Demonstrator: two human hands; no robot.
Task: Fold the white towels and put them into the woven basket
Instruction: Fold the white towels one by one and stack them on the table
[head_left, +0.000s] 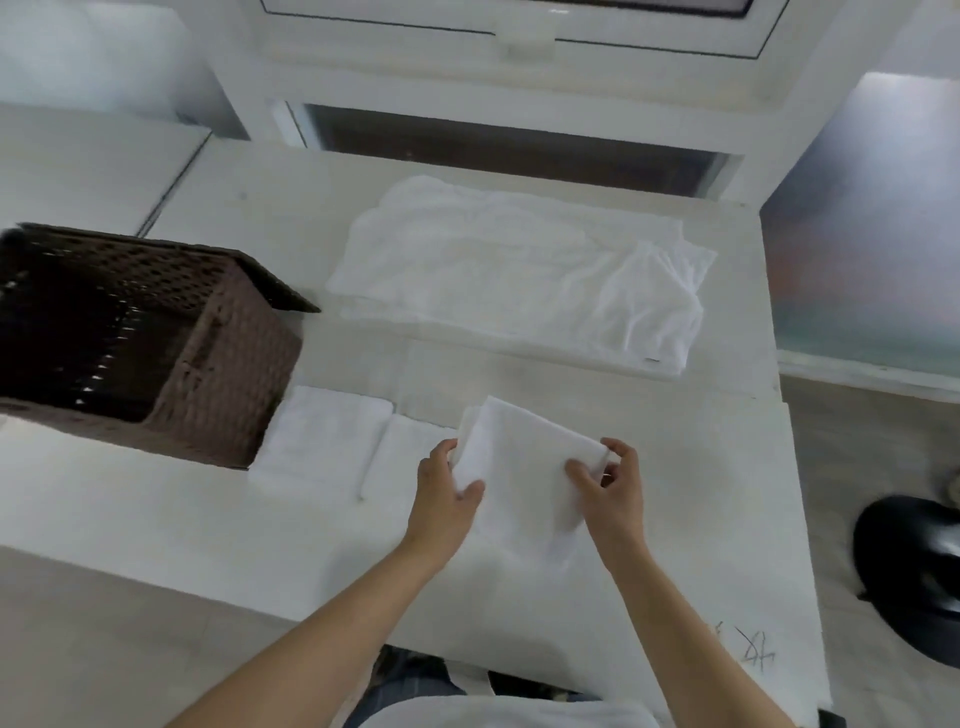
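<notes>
Low in the middle of the frame, both hands grasp a small folded white towel (524, 467) over the pale surface (727, 493): the left hand (449, 499) pinches its left edge, the right hand (610, 486) curls round its right edge. Two folded towels (332, 436) lie flat just left of it, beside the brown woven basket (228, 364) at the left of the frame. A loose heap of unfolded white towels (519, 270) spreads across the upper middle.
</notes>
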